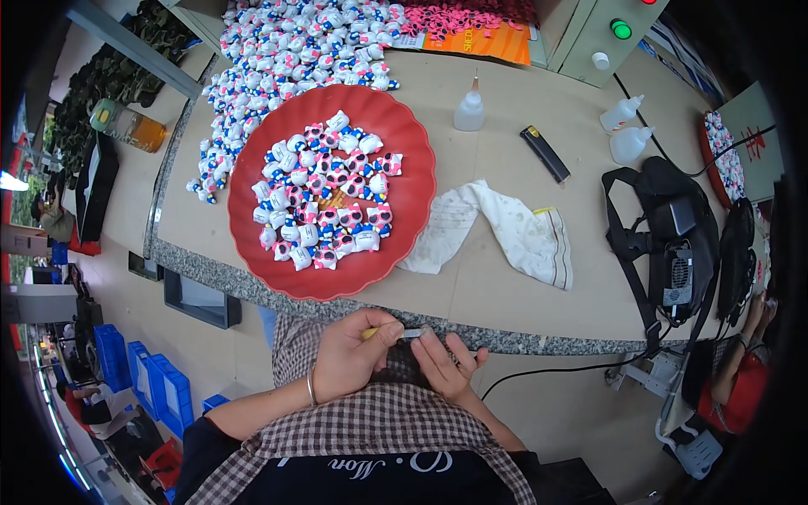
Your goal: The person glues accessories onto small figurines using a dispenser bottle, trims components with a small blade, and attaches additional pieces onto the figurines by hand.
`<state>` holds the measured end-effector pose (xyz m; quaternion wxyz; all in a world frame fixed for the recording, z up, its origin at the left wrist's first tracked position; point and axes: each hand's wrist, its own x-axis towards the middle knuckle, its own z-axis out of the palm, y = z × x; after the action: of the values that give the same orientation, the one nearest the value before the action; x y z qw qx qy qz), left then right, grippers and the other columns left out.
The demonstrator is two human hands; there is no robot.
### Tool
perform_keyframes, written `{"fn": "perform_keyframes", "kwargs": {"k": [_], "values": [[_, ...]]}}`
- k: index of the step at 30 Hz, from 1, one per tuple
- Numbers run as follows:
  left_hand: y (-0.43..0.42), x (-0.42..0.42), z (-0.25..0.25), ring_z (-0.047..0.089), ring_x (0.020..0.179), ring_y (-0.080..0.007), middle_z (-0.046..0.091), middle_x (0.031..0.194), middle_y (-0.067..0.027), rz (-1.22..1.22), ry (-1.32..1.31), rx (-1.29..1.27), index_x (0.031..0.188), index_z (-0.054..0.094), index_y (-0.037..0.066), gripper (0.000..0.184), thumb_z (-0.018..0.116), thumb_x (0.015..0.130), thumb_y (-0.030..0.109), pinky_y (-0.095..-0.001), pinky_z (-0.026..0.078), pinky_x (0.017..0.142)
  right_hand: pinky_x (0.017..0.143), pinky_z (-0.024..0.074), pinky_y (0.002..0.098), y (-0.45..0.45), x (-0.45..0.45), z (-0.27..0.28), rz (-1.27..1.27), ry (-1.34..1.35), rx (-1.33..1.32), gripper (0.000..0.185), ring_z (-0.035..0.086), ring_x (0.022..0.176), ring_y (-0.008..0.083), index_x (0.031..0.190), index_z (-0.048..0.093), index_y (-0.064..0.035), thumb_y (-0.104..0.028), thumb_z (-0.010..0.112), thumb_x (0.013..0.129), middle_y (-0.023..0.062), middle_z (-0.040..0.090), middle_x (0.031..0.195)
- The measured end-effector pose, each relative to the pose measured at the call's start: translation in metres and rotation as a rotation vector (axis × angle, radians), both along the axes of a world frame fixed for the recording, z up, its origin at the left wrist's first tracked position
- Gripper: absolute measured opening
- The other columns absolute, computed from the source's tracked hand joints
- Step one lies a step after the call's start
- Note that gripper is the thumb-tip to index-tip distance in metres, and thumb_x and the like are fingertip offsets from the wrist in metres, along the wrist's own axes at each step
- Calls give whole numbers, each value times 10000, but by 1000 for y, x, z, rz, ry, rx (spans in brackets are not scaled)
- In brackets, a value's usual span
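Note:
Near the granite table edge, my left hand (pixel 359 347) is closed around a slim yellow-handled tool (pixel 412 333). Its flat silvery end points right, and its exact kind is unclear. My right hand (pixel 448 364) meets that end with its fingertips, the fingers bent and partly apart. A thin metallic end shows beside the little finger; the thumb and whatever lies in the palm are hidden. Just beyond my hands, a red scalloped tray (pixel 337 282) holds many small white, pink and blue cat figurines (pixel 324 194). Right of the tray lies a stained white cloth (pixel 513 231).
A heap of figurines (pixel 295 50) covers the far left, beside small pink pieces (pixel 459 21). A dropper bottle (pixel 469 109), a black bar-shaped object (pixel 545 155), two white bottles (pixel 627 126) and a black bag (pixel 673 227) with a cable stand rightward. Another person (pixel 741 379) sits at right.

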<state>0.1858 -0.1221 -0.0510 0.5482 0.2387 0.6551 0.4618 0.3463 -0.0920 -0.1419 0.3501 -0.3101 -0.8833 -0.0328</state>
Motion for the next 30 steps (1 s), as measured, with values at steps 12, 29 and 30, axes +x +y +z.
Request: {"fn": "perform_keyframes", "kwargs": {"k": [12,29,30], "values": [[21,-16,24,472,438,-101,518,513,-72,-562,576,-14,772,610,-1,243,579,849,227,-269,384,431,1069,44,443,-1,-2,-5,-13,26,19,213,391,1154,169,998,649,-214,-228,572,800,-60,587,1116],[11,-19,16,443,445,-34,491,518,18,-71,186,-195,758,569,-1,314,506,896,275,-206,352,407,1074,50,403,-1,0,-1,-9,12,-10,184,387,1160,140,968,652,-251,-242,534,827,-93,587,1121],[12,-19,19,443,443,-39,494,520,14,-120,158,-202,770,573,3,315,504,896,283,-211,354,410,1074,52,404,0,1,-1,-2,15,-9,179,388,1159,139,962,653,-254,-241,534,828,-93,588,1121]]}}
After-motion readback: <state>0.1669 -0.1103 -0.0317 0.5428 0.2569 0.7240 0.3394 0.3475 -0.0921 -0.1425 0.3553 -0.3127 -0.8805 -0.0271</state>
